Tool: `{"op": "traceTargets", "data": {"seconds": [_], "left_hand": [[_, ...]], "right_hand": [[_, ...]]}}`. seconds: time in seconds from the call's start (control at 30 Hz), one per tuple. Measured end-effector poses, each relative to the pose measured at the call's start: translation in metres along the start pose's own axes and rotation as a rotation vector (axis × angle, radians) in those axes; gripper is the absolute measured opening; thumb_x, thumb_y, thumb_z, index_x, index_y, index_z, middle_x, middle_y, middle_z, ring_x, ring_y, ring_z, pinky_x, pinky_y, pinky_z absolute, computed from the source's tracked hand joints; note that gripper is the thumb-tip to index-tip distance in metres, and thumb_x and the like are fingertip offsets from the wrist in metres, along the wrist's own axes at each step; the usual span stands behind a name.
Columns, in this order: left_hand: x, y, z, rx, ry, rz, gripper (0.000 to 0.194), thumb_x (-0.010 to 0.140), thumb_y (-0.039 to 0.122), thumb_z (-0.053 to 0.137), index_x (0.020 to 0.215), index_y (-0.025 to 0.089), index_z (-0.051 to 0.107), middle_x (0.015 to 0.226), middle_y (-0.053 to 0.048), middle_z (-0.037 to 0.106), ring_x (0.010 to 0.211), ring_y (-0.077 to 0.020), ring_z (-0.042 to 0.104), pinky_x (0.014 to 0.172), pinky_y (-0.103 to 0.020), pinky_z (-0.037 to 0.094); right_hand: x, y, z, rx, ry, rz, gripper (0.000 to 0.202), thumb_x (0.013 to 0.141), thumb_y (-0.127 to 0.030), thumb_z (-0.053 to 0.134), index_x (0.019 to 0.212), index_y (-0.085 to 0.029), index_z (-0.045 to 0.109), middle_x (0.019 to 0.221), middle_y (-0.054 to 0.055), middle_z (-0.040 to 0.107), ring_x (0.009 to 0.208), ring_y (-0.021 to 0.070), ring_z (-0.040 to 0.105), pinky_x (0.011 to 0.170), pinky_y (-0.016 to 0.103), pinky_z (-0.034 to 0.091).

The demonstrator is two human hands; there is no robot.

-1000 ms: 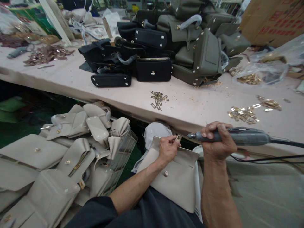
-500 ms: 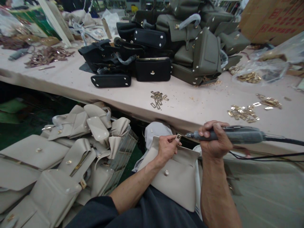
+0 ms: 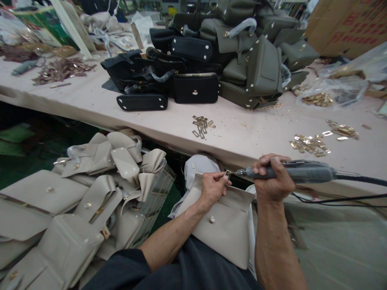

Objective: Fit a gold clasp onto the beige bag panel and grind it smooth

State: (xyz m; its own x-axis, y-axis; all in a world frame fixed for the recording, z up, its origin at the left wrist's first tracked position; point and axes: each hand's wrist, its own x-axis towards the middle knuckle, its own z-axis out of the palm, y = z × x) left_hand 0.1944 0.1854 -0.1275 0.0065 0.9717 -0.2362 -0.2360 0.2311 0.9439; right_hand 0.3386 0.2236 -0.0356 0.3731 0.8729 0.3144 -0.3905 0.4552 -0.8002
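My left hand (image 3: pixel 212 187) is closed, pinching a small gold rectangular metal plate (image 3: pixel 227 173) between thumb and fingertips. Wrapped round a grey electric screwdriver (image 3: pixel 311 172) are the fingers of my right hand (image 3: pixel 275 176). The screwdriver lies almost level, its bit pointing left at the plate; whether the two touch is too small to tell. Below both hands, a beige handbag (image 3: pixel 225 233) rests on my lap, with a small metal turn lock on its front. My left hand is over the bag's upper edge.
Beige handbags (image 3: pixel 69 233) are heaped at the left, partly on a crate (image 3: pixel 155 201). On the table (image 3: pixel 145 125) stand black handbags (image 3: pixel 195 88) and olive handbags (image 3: pixel 263 72). Small metal plates lie in loose piles (image 3: pixel 310 144). The screwdriver's black cable (image 3: pixel 363 179) runs off right.
The small metal plate has tilted slightly in my left fingers. Both hands and the screwdriver keep nearly the same place.
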Motion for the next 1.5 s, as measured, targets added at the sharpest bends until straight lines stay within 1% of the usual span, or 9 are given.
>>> {"op": "traceTargets", "data": {"seconds": [0.23, 0.47, 0.83, 0.9, 1.0, 1.07, 1.17, 1.23, 1.5], "left_hand": [[0.0, -0.005, 0.0, 0.001, -0.002, -0.014, 0.039, 0.088, 0.045, 0.073, 0.093, 0.007, 0.081, 0.067, -0.01, 0.074, 0.033, -0.0076, 0.046, 0.032, -0.02, 0.032], [-0.001, 0.005, 0.002, -0.006, 0.009, -0.032, 0.041, 0.085, 0.047, 0.075, 0.079, 0.007, 0.077, 0.068, -0.011, 0.073, 0.033, -0.0081, 0.048, 0.031, -0.02, 0.032], [0.0, 0.008, 0.005, -0.026, 0.059, -0.039, 0.038, 0.083, 0.046, 0.076, 0.076, 0.008, 0.075, 0.065, -0.009, 0.072, 0.031, -0.0078, 0.047, 0.03, -0.019, 0.03], [0.001, 0.008, 0.004, -0.02, 0.048, -0.043, 0.039, 0.082, 0.047, 0.076, 0.075, 0.009, 0.075, 0.065, -0.009, 0.072, 0.031, -0.0083, 0.048, 0.03, -0.019, 0.031], [0.001, 0.008, 0.004, 0.003, 0.049, -0.044, 0.043, 0.08, 0.051, 0.078, 0.075, 0.009, 0.075, 0.066, -0.01, 0.073, 0.031, -0.008, 0.047, 0.03, -0.019, 0.028], [0.003, 0.008, 0.003, 0.034, 0.063, -0.045, 0.045, 0.078, 0.054, 0.078, 0.075, 0.009, 0.076, 0.064, -0.01, 0.073, 0.029, -0.0073, 0.045, 0.03, -0.018, 0.025], [0.005, 0.009, 0.004, 0.045, 0.048, -0.04, 0.048, 0.077, 0.057, 0.078, 0.074, 0.009, 0.076, 0.061, -0.01, 0.072, 0.028, -0.0067, 0.042, 0.03, -0.018, 0.024], [0.004, 0.011, 0.005, 0.034, 0.043, -0.038, 0.049, 0.075, 0.058, 0.079, 0.075, 0.009, 0.076, 0.062, -0.009, 0.072, 0.029, -0.0069, 0.043, 0.03, -0.018, 0.024], [0.002, 0.015, 0.006, 0.032, 0.064, -0.042, 0.049, 0.073, 0.059, 0.08, 0.075, 0.01, 0.077, 0.057, -0.007, 0.069, 0.028, -0.0072, 0.042, 0.029, -0.019, 0.024]], "right_hand": [[0.0, -0.001, 0.002, 0.017, -0.002, -0.002, 0.016, 0.084, -0.025, 0.072, 0.077, -0.02, 0.059, 0.074, 0.0, 0.064, 0.048, 0.0089, 0.048, 0.049, 0.025, 0.043], [0.0, 0.001, 0.003, -0.004, -0.009, -0.018, 0.014, 0.084, -0.024, 0.071, 0.077, -0.019, 0.06, 0.073, 0.001, 0.064, 0.047, 0.0095, 0.048, 0.048, 0.026, 0.043], [-0.003, 0.003, 0.006, 0.0, 0.014, -0.002, 0.018, 0.082, -0.028, 0.074, 0.076, -0.019, 0.06, 0.073, 0.0, 0.063, 0.047, 0.0083, 0.048, 0.048, 0.024, 0.043], [-0.002, 0.003, 0.006, 0.018, 0.034, 0.052, 0.021, 0.082, -0.035, 0.075, 0.079, -0.018, 0.062, 0.076, 0.001, 0.063, 0.049, 0.0081, 0.049, 0.05, 0.025, 0.044], [0.003, 0.002, 0.009, 0.107, 0.068, 0.154, 0.04, 0.081, -0.057, 0.074, 0.091, -0.019, 0.067, 0.085, 0.001, 0.062, 0.054, 0.0084, 0.051, 0.053, 0.026, 0.046], [0.008, 0.0, 0.013, 0.183, 0.096, 0.196, 0.055, 0.081, -0.073, 0.066, 0.101, -0.021, 0.067, 0.091, 0.002, 0.061, 0.058, 0.0099, 0.053, 0.055, 0.028, 0.048], [0.014, -0.002, 0.018, 0.263, 0.121, 0.218, 0.071, 0.083, -0.084, 0.051, 0.112, -0.021, 0.067, 0.096, 0.004, 0.061, 0.065, 0.0143, 0.057, 0.059, 0.033, 0.05], [0.016, -0.003, 0.02, 0.299, 0.129, 0.218, 0.073, 0.085, -0.084, 0.047, 0.116, -0.021, 0.067, 0.099, 0.005, 0.062, 0.069, 0.0164, 0.059, 0.061, 0.034, 0.051], [0.014, -0.003, 0.018, 0.345, 0.134, 0.209, 0.053, 0.091, -0.067, 0.049, 0.121, -0.026, 0.063, 0.102, 0.004, 0.063, 0.074, 0.0175, 0.061, 0.066, 0.037, 0.052]]}}
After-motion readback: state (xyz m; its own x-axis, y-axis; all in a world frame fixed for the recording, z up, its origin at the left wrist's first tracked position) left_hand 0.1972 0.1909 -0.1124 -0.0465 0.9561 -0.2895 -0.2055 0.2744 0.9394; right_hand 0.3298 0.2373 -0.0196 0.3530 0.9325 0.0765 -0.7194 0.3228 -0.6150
